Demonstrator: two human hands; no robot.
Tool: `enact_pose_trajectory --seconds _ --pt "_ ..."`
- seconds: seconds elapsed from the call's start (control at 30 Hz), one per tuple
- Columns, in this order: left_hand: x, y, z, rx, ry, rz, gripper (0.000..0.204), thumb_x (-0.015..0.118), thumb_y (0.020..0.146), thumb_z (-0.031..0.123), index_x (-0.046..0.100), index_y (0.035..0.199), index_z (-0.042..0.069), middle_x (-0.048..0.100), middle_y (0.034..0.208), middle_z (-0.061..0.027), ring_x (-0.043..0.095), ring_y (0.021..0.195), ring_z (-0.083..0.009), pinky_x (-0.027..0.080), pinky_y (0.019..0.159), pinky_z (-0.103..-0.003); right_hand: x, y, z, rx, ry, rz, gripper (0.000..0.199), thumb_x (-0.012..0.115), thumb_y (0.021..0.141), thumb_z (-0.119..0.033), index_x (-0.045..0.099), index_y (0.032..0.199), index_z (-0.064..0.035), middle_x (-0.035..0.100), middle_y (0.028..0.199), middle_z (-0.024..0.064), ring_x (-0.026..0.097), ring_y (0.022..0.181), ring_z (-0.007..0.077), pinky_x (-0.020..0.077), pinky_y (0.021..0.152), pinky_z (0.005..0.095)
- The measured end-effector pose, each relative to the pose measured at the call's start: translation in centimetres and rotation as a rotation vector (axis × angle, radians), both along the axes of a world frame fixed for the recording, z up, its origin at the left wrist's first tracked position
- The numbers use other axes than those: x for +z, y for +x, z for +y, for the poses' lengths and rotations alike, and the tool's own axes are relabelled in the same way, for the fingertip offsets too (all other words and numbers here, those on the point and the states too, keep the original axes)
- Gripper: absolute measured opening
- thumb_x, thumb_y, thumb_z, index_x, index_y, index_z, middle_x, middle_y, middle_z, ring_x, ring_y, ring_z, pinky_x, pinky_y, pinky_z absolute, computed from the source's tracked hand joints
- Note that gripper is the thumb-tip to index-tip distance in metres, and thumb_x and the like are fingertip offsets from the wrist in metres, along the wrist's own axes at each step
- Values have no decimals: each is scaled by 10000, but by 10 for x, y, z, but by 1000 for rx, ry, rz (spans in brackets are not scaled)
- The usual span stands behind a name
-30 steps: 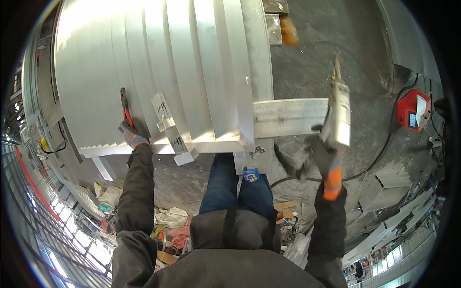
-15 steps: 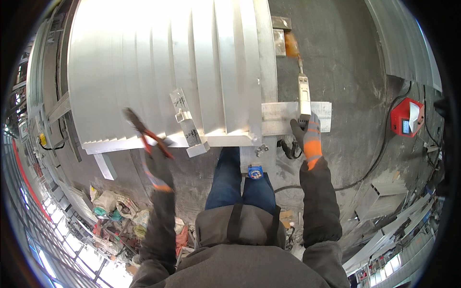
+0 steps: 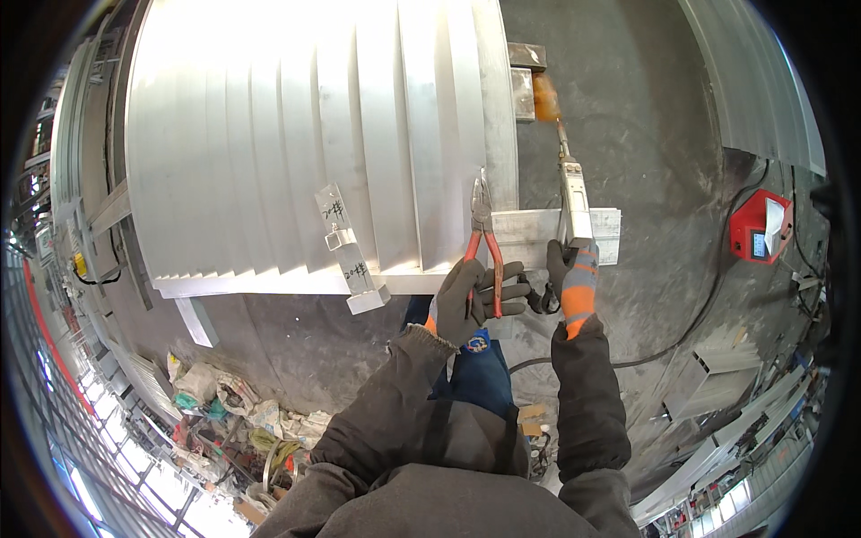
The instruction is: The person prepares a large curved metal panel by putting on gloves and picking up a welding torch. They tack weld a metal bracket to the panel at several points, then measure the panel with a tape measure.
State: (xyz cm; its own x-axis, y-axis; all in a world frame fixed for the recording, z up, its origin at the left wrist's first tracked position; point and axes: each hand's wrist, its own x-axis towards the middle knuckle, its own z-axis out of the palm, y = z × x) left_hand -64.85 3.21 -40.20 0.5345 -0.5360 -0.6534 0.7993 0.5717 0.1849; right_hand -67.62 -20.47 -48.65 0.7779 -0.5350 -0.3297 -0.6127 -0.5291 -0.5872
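Note:
Red-handled pliers (image 3: pixel 482 220) point away from me, jaws over the edge of the ribbed metal panels; my gloved left hand (image 3: pixel 471 300) holds them by the handles, some fingers stretched out. My right hand (image 3: pixel 578 278), in a grey and orange glove, is closed round the rear of a white welding gun (image 3: pixel 574 193) with a thin copper-coloured tip. That tip sits near a rust-orange patch (image 3: pixel 544 97) beside a small metal block (image 3: pixel 522 94). Under the gun runs a flat aluminium profile (image 3: pixel 525 235). A blue tape measure (image 3: pixel 476 341) lies close to my left wrist.
Stacked ribbed panels (image 3: pixel 296 161) fill the left. On them rests a marked square tube piece (image 3: pixel 354 264). A red machine with a screen (image 3: pixel 760 226) stands at right, with a dark cable (image 3: pixel 691 327) crossing the floor. Sacks and scrap (image 3: pixel 215 386) lie at lower left.
My left hand has swung right with the pliers, from the panels' left part to beside the profile. My right hand and the welding gun have come slightly nearer to me.

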Motion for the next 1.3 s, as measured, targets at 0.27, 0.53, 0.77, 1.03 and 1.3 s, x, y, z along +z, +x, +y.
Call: enact_pose_trajectory --seconds 0.27,0.53,0.77,1.03,1.3 --pt "-25 9 -8 62 -162 71 387 411 1123 417 534 930 104 437 1562 -334 513 1382 -527 523 1067 -653 13 5 -2 -39 92 105 266 773 890 -181 633 1033 -6 640 1000 204 608 966 418 503 773 498" --pt "-12 16 -20 29 147 86 332 445 1114 421 464 911 158 631 1083 -203 612 733 -224 509 573 -344 9 4 -3 63 -4 54 244 773 876 -185 649 972 2 643 964 192 584 979 432 493 790 529" --pt "12 27 -43 25 362 205 280 423 1102 348 365 884 181 549 859 -126 374 525 -110 302 442 -282 12 8 -5 93 -23 166 267 755 888 -213 668 1017 3 658 983 209 592 1002 453 500 819 536" --pt "10 20 -53 13 460 140 317 453 1102 425 414 981 134 582 872 -131 446 550 -129 354 452 -309 -2 1 -6 166 -179 -11 327 770 904 -272 665 976 29 637 875 204 632 747 382 491 655 498" --pt "20 18 -23 74 206 93 355 509 1107 366 541 1254 44 667 1142 -174 649 884 -203 533 692 -348 12 10 -8 -30 97 188 380 823 857 -315 686 995 12 673 961 210 643 872 389 519 757 498"
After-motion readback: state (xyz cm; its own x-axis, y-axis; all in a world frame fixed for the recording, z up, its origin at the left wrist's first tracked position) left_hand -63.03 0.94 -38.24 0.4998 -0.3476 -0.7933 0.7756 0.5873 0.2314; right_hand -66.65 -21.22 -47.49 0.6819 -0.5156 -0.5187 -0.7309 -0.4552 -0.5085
